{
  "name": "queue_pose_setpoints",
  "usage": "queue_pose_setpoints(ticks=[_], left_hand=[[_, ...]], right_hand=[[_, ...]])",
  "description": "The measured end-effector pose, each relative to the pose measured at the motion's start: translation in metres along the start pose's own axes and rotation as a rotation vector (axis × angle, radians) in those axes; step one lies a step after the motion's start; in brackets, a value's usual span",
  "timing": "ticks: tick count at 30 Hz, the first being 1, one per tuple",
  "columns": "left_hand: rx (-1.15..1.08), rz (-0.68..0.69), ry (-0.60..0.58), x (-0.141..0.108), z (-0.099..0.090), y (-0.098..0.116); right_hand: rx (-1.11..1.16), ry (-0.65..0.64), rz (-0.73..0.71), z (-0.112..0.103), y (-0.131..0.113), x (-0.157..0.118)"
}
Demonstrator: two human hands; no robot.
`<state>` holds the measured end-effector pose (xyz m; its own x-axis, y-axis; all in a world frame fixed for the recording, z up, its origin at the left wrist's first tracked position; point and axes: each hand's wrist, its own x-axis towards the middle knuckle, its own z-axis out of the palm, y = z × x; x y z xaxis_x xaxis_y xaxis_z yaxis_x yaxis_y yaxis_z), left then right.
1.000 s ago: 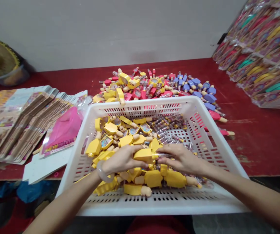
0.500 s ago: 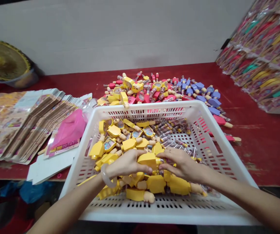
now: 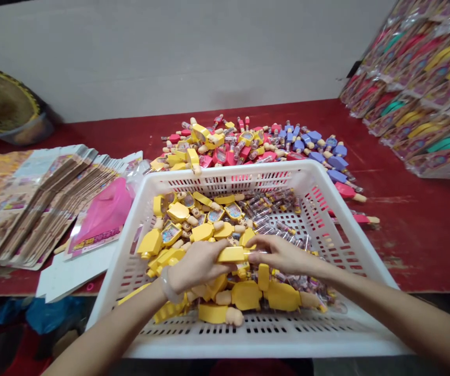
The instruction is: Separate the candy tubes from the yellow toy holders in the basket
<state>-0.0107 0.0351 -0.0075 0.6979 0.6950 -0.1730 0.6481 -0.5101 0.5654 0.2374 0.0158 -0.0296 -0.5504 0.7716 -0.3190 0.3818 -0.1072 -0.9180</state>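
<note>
Over a white slotted plastic basket (image 3: pixel 256 350), my left hand (image 3: pixel 199 263), with a pale bangle at its wrist, grips a yellow plastic toy piece (image 3: pixel 230 255) by its left part. From the other side my right hand (image 3: pixel 281 255) pinches a small clear tube (image 3: pixel 256 252) at the right end of that piece; whether the two are fully joined I cannot tell. Yellow paddle-shaped toys (image 3: pixel 246 295) with beige knobbed ends fill the basket's left and front. Small clear tubes with coloured contents (image 3: pixel 266 206) lie loose to the right and back.
Behind the basket, red, yellow and purple toys (image 3: pixel 240 146) are heaped on the red table (image 3: pixel 416 230). Printed cards (image 3: pixel 56 193) and a pink sheet (image 3: pixel 105 209) lie at left. Packaged toys (image 3: pixel 416 104) are stacked at right. A straw hat (image 3: pixel 3 99) rests on a bowl at far left.
The yellow piece has been turned so its narrow side shows, and both hands are slightly higher. The whole view has shifted a little.
</note>
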Motion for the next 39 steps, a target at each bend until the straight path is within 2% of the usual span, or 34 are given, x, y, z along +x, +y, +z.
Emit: queue_pose_setpoints(ticks=[2, 4, 7, 9, 11, 13, 15, 17, 19, 20, 22, 26, 28, 30, 32, 35, 37, 39], left_hand=[[-0.209, -0.105, -0.112, 0.0, -0.005, 0.001], [-0.286, -0.12, -0.152, -0.001, -0.004, 0.003], [-0.17, -0.1, -0.026, -0.001, -0.001, 0.005], [-0.079, -0.122, 0.047, 0.007, -0.007, 0.005], [0.025, -0.185, 0.117, 0.025, -0.027, 0.005], [0.2, -0.268, 0.256, 0.053, -0.062, 0.002], [0.435, -0.34, 0.455, 0.084, -0.102, -0.002], [0.527, -0.393, 0.548, 0.11, -0.134, -0.005], [0.562, -0.428, 0.605, 0.124, -0.148, -0.005], [0.573, -0.412, 0.614, 0.124, -0.146, -0.003], [0.566, -0.325, 0.541, 0.114, -0.124, 0.003], [0.479, -0.161, 0.152, 0.068, -0.039, 0.01], [0.448, -0.047, -0.011, 0.05, 0.001, 0.008], [0.405, 0.093, -0.16, 0.042, 0.027, 0.004], [0.37, 0.178, -0.227, 0.041, 0.038, 0.0], [0.345, 0.2, -0.161, 0.039, 0.032, 0.003], [0.254, 0.14, -0.022, 0.034, 0.02, 0.008], [0.083, 0.003, 0.198, 0.026, 0.006, 0.013]], right_hand=[[-0.189, 0.126, -0.146, 0.0, 0.0, -0.002], [-0.169, 0.105, -0.118, 0.003, 0.003, -0.001], [-0.009, -0.016, 0.04, -0.001, 0.012, 0.009], [-0.097, 0.043, 0.107, -0.018, 0.018, 0.02], [-0.4, 0.247, 0.193, -0.042, 0.026, 0.029], [-0.705, 0.437, 0.332, -0.062, 0.036, 0.034], [-0.837, 0.483, 0.462, -0.071, 0.05, 0.036], [-0.862, 0.462, 0.544, -0.069, 0.065, 0.035], [-0.868, 0.457, 0.585, -0.063, 0.075, 0.033], [-0.862, 0.468, 0.591, -0.062, 0.077, 0.032], [-0.841, 0.514, 0.583, -0.064, 0.073, 0.032], [-0.765, 0.627, 0.47, -0.077, 0.041, 0.034], [-0.571, 0.635, 0.304, -0.078, 0.022, 0.033], [-0.287, 0.608, 0.068, -0.072, 0.01, 0.031], [-0.087, 0.575, -0.111, -0.063, 0.004, 0.028], [-0.05, 0.581, -0.138, -0.051, 0.0, 0.022], [-0.07, 0.564, -0.138, -0.046, -0.003, 0.015], [-0.127, 0.512, -0.189, -0.042, -0.007, 0.007]])
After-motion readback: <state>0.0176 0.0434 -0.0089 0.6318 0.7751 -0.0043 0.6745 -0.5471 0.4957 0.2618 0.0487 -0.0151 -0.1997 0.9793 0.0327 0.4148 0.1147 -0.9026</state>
